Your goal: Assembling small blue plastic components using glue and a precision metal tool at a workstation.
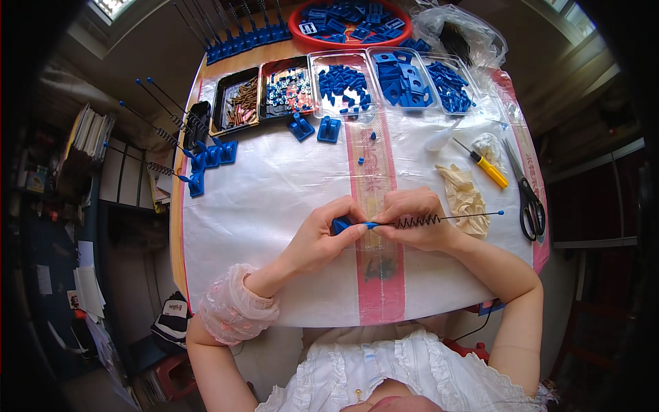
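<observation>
My left hand (322, 223) is closed round a small blue plastic base (340, 224), in front of me over the table's middle. Pinched in my right hand (415, 209) is a black coil spring (422, 221), where it meets the tapered tip of the blue part. From the spring a thin straight wire, ending in a blue bead (501, 213), sticks out to the right past my wrist. The fingertips of both hands nearly meet, so the joint between spring and base is partly hidden.
Along the back stand trays with brass screws (244, 103), nuts (288, 89) and blue pieces (343, 86). Finished-looking spring pieces (213, 154) stand at left. To the right lie a yellow screwdriver (491, 169), black scissors (528, 206) and crumpled paper (463, 196). A red basin (296, 27) sits behind.
</observation>
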`<state>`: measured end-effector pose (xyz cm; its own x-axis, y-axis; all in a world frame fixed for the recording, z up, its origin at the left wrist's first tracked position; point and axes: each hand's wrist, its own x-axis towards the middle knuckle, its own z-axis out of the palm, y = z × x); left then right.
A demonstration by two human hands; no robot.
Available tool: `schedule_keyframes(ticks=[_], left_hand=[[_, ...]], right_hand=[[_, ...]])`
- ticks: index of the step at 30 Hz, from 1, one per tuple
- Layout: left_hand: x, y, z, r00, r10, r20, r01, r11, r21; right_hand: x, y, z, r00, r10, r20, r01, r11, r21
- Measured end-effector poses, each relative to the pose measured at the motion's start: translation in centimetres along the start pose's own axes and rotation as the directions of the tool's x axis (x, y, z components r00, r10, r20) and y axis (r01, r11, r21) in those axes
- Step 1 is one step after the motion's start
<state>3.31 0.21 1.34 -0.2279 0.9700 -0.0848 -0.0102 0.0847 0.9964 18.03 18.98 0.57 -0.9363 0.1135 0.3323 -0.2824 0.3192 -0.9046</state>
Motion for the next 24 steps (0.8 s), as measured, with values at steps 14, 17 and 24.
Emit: schedule_keyframes(ticks=[14, 17, 24], left_hand=[[0.0, -0.2, 0.0, 1.000, -0.028, 0.008, 0.028, 0.997, -0.067], [0.2, -0.8, 0.2, 0.997, 0.076, -0.022, -0.075, 0.997, 0.017], [0.2, -0.5, 0.2, 0.998, 0.058, -0.018, -0.057, 0.998, 0.008]], right_hand=[[0.0, 0.3, -0.1, 1.000, 0.022, 0.000, -0.022, 0.999, 0.031], [-0.1, 0.3, 0.1, 1.000, -0.003, 0.000, 0.003, 1.000, 0.015], [0.0, 0.1, -0.2, 0.999, 0.041, 0.011, -0.041, 0.999, 0.019]])
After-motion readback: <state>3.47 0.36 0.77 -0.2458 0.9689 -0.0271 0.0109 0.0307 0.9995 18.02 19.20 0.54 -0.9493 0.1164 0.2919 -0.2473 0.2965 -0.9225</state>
